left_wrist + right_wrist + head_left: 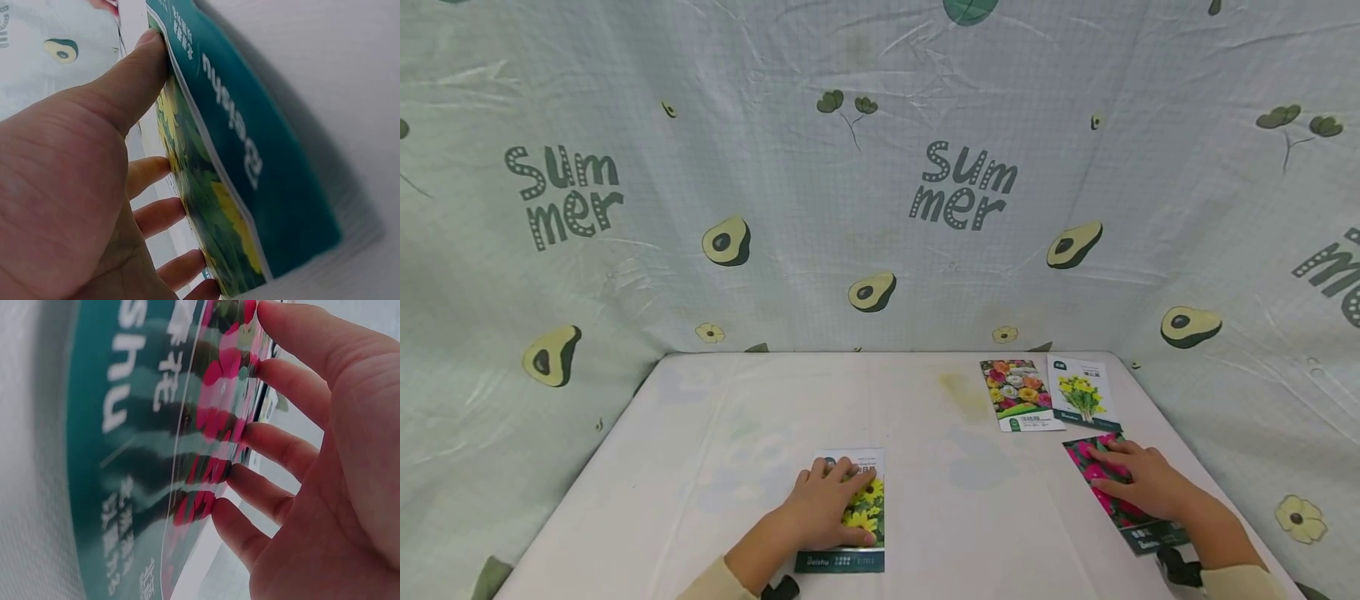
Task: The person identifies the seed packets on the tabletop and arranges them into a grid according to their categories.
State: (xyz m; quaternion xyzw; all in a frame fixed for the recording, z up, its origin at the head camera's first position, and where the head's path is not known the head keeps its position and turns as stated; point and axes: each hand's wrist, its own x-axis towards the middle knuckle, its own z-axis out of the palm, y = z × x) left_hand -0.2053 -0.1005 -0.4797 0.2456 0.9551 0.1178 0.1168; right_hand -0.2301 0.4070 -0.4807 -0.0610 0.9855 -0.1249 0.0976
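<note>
- My left hand (823, 508) lies on the yellow-flower seed packet (871, 500); fingers (159, 215) spread apart, tips and thumb touching its printed face, not curled round it.
- That packet sits on the desk (940, 533), near edge, left of the other packets; dark green "Beishu" band toward me.
- My right hand (1150, 483) rests on the pink-flower seed packet (1127, 521); its fingers are also parted, tips against the glossy front.
- Pink packet lies aslant at the desk's right side, green band nearest me.
- Just beyond it: the white seed packet with a yellow bouquet (1082, 396), far right corner; beside that, the mixed-colour flower seed packet (1018, 392). Their sides meet; cannot tell whether they overlap.
- Cream sleeve (718, 583) on each arm; black wrist camera (1180, 568) under each wrist.
- Pale cloth (805, 183) behind the desk, printed with avocados and "summer".
</note>
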